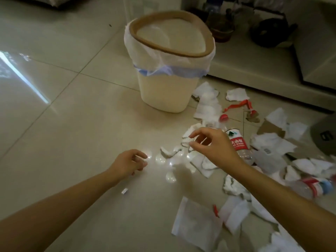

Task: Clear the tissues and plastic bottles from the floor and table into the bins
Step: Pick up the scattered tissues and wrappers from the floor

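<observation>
A cream bin (163,91) with a brown rim and white liner stands on the tiled floor, its inside looking bare. Right of it, crumpled white tissues (207,104) lie scattered over the floor. A clear plastic bottle with a red label (238,142) lies among them, and a second bottle (312,186) lies at the right edge. My right hand (212,144) hovers over the tissues beside the red-label bottle, fingers apart and holding nothing. My left hand (129,162) hangs low over bare floor, fingers loosely curled and empty.
A red bottle cap (224,117) and red plastic strip (238,104) lie near the bin. Brown cardboard (269,128) sits under tissues at right. A low white cabinet (254,70) with dark pots runs behind. A dark grey object (325,135) is at the right edge.
</observation>
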The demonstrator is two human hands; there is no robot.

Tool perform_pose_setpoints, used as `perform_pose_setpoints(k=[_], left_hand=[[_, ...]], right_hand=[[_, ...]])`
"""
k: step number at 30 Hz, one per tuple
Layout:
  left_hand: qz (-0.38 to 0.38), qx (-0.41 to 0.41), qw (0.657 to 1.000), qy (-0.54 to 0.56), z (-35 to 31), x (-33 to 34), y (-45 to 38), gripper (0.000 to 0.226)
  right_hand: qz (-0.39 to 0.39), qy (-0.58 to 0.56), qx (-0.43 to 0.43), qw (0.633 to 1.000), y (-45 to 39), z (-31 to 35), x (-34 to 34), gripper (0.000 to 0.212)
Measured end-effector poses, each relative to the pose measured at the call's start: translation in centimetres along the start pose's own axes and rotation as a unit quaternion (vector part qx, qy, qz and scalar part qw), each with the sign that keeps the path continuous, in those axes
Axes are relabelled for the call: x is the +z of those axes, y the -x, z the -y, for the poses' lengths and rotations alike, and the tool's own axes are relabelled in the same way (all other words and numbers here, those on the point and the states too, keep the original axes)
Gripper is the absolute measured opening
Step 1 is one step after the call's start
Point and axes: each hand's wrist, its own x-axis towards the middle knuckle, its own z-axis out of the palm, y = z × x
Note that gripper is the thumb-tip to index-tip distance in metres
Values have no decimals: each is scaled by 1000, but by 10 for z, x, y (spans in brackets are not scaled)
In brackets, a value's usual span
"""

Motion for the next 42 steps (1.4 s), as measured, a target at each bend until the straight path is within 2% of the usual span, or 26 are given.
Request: perform_pose_setpoints(k=[3,5,7,9,11,15,21,26,30,34,38,42], left_hand=[[-27,-16,999,-21,21,5,0,17],[-46,-17,996,-79,28,6,-1,18],[-57,-22,972,-227,35,0,0,21],[-58,-29,929,-363,42,-6,0,40],[-47,-33,916,-397,48,-7,-1,51],[-8,-10,924,-382,57,3,-1,53],[12,59,945,-320,61,19,0,27],[-16,96,986,-135,0,43,-36,25],[-44,155,975,-150,-34,70,-67,30],[-36,184,954,-234,-36,84,-86,29],[-68,211,935,-278,-27,83,-103,17],[-77,293,914,-268,-46,90,-119,26]], right_hand=[[13,-2,16,1000,13,-12,24,11],[27,1,17,999,19,-18,41,11],[48,12,21,999,23,-23,53,12],[56,17,28,998,24,-27,60,12],[62,18,37,997,26,-32,64,12],[76,27,53,995,28,-44,65,11],[66,19,76,995,29,-60,57,10],[33,14,102,994,29,-76,46,13],[-24,-19,136,990,29,-90,39,13],[-58,-38,154,986,31,-104,39,16],[-74,6,154,985,31,-120,41,18],[-102,73,120,985,30,-136,46,23]])
